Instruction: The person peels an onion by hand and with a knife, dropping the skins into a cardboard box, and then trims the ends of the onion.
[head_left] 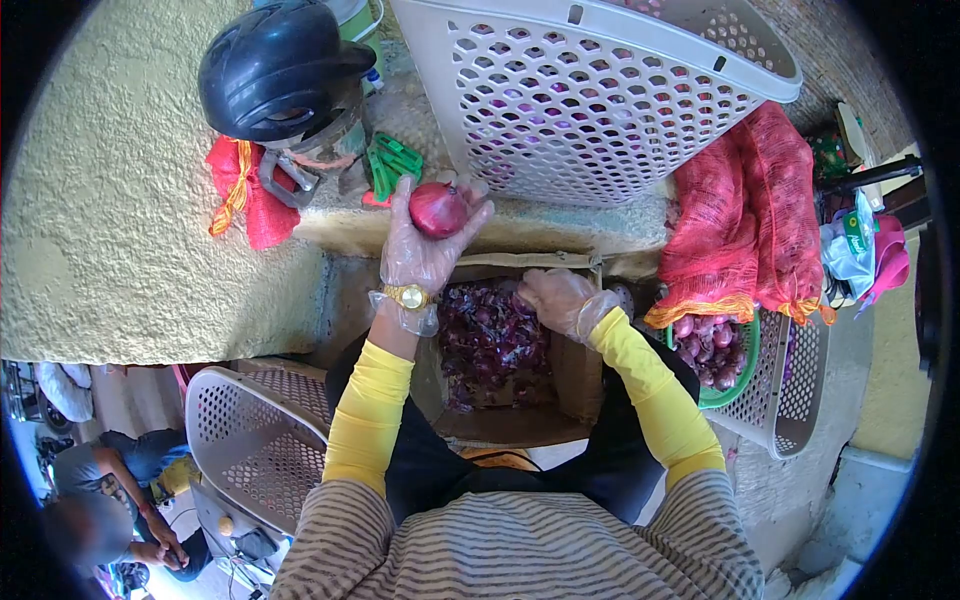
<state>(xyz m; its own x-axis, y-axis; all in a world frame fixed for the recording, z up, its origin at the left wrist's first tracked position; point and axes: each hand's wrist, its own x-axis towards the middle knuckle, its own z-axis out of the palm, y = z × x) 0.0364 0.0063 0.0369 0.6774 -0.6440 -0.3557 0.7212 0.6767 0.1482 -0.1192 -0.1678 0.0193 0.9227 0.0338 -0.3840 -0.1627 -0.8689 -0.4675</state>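
Note:
A large red onion rests in my left hand, the fingers and thumb curved around it, palm up. A clear plastic glove covers this hand, with a gold watch at the wrist. My right hand, also gloved, hangs over the right side of a cardboard box between my legs. Its fingers are curled together, and what they may hold is hidden. Loose purple onion skins lie inside the box below both hands.
A large perforated crate with onions stands ahead. Red mesh sacks sit at right above a green basket of small onions. At left are a black helmet, green clips and another crate; a person sits beyond.

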